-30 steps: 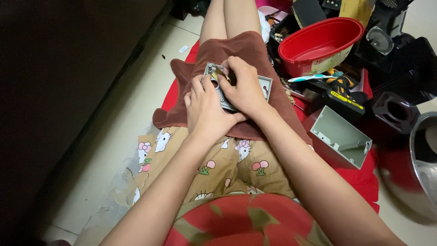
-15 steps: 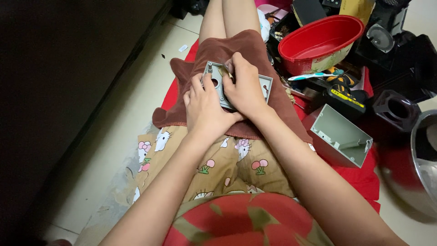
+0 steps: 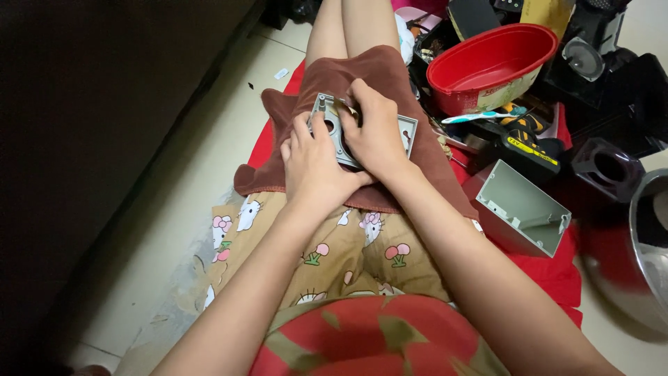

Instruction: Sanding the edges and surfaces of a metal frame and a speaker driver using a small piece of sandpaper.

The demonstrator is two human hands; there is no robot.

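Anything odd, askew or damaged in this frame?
Mostly clutter: a grey open box lies tipped on its side beside the lap. Both hands, left hand and right hand, rest on a grey metal plate on a brown towel. No visible damage.

Bare forearms and bare legs are seen. Tan shorts (image 3: pixel 334 257) printed with cartoon cats and cherries are worn, below a red top (image 3: pixel 376 341) patterned with olive leaves.

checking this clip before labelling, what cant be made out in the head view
- Grey metal plate: its middle is covered by the right hand and left hand.
- What the right grip pinches: hidden under its fingers.
- Steel pot: cut off by the right edge.
- Dark gear behind the red bowl: too cluttered to identify.
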